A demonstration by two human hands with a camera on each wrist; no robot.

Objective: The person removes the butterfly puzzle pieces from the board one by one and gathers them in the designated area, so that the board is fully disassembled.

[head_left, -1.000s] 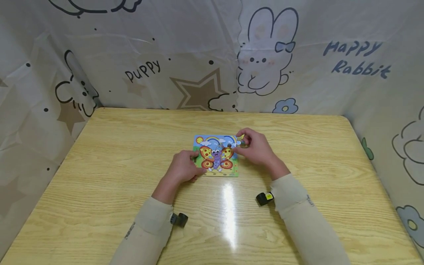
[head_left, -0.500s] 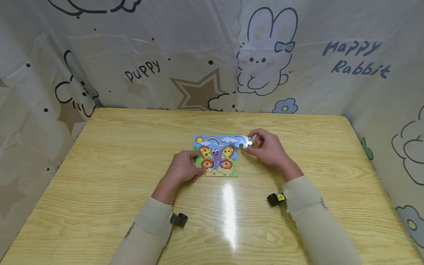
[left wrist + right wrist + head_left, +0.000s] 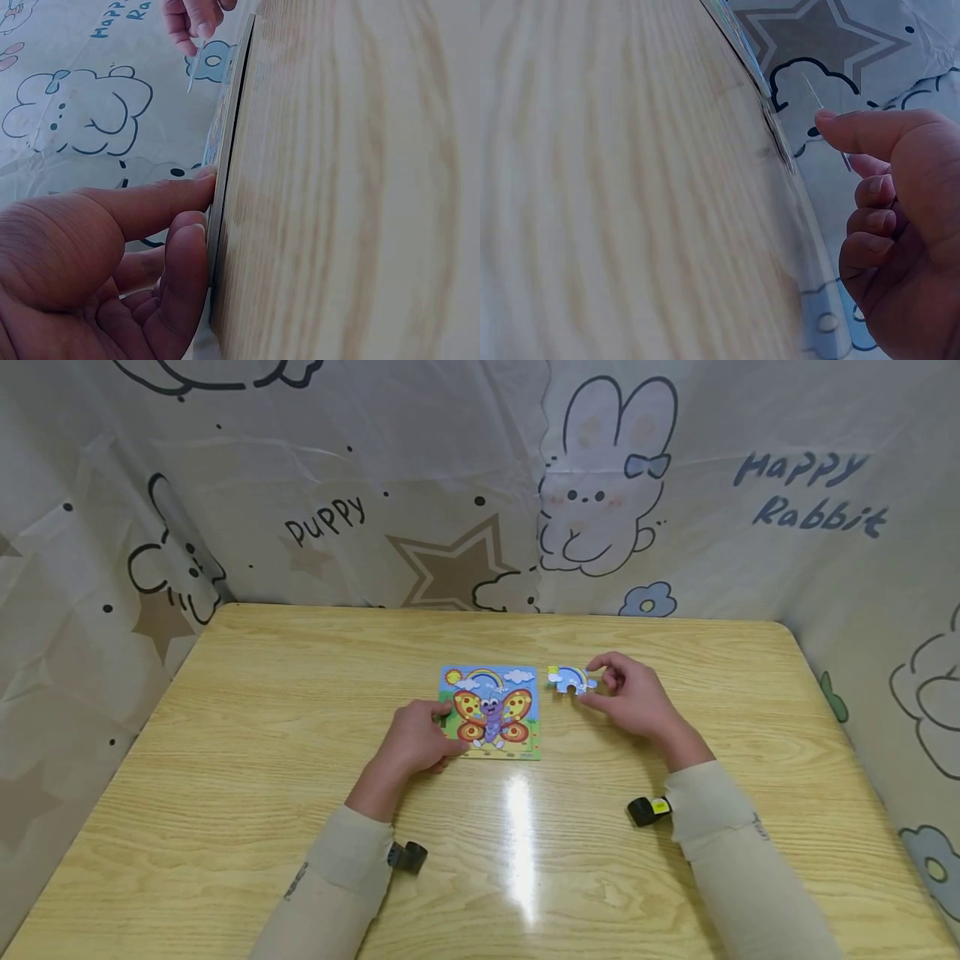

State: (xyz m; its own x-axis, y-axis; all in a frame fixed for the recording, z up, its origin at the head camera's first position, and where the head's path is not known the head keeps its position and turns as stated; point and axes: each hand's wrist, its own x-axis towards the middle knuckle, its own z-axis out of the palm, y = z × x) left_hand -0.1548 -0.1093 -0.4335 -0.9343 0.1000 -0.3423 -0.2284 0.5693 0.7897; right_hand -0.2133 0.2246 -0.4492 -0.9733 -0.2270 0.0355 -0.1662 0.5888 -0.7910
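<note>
Butterfly puzzle [image 3: 492,712] lies flat on the wooden table [image 3: 247,727]. Left hand [image 3: 422,737] holds the puzzle's left edge between thumb and fingers. Right hand [image 3: 637,697] pinches a rainbow piece [image 3: 574,677] (above the table, per right wrist view), just beyond the puzzle's right edge.

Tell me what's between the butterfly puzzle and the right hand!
In the head view, a rainbow jigsaw piece shows, pinched by the right hand. A yellow-and-white bit, too hidden to name, shows at its edge facing the butterfly puzzle.
</note>
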